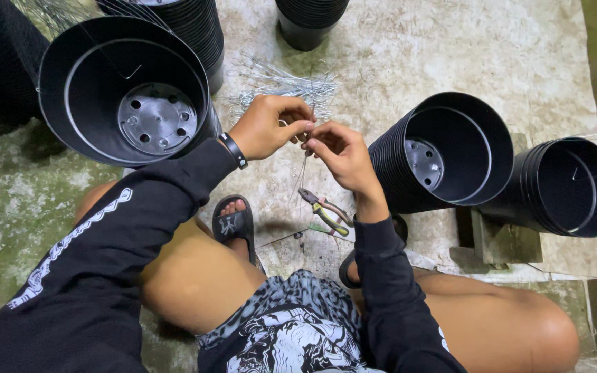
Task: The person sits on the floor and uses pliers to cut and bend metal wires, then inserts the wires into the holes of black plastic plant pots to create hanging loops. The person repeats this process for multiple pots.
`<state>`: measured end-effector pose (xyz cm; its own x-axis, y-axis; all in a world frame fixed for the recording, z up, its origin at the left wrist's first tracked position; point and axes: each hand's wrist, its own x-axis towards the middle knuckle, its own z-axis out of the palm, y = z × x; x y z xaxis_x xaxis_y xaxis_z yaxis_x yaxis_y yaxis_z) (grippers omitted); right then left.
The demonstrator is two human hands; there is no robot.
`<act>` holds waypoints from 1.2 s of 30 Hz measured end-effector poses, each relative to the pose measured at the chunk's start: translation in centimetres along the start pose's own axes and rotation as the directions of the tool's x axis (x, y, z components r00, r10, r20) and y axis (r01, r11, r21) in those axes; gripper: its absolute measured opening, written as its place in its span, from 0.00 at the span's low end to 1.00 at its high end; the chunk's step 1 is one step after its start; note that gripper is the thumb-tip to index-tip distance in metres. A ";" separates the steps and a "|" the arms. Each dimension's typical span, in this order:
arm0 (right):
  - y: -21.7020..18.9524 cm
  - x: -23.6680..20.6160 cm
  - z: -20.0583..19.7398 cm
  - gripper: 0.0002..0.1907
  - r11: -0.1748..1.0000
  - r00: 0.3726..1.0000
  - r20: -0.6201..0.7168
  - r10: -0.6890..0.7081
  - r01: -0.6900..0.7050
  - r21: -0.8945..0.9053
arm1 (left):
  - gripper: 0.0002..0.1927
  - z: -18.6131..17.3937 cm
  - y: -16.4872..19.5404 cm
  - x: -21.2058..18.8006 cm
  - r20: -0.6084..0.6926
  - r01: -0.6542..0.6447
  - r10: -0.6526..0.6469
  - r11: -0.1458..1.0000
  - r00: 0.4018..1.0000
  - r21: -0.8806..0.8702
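Observation:
My left hand (269,126) and my right hand (343,155) meet above the concrete floor, fingertips pinched together on a thin metal wire (301,169) that hangs down between them. Behind the hands lies a pile of similar bent wires (291,86). A pair of pliers (325,211) with yellow and red handles rests on the floor just below my right hand. A large black plastic pot (126,90), open side toward me, lies by my left forearm.
A stack of black pots (443,152) lies on its side to the right, another (568,186) further right on a concrete block. More stacks (309,21) stand at the back. My knees and sandalled feet (235,224) frame the floor (409,55).

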<state>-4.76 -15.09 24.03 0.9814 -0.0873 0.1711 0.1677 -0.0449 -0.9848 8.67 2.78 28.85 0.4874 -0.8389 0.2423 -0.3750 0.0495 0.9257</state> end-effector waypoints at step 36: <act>-5.8 -2.2 1.5 0.05 0.965 0.995 -0.099 0.033 -0.057 -0.255 | 0.07 0.9 1.4 -0.9 0.060 -0.034 0.037 0.998 0.998 -0.049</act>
<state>-7.79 -13.17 29.34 0.9722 -0.1869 0.1407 0.0819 -0.2917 -0.9530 6.99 3.06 29.66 0.4251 -0.8673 0.2589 -0.3526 0.1047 0.9299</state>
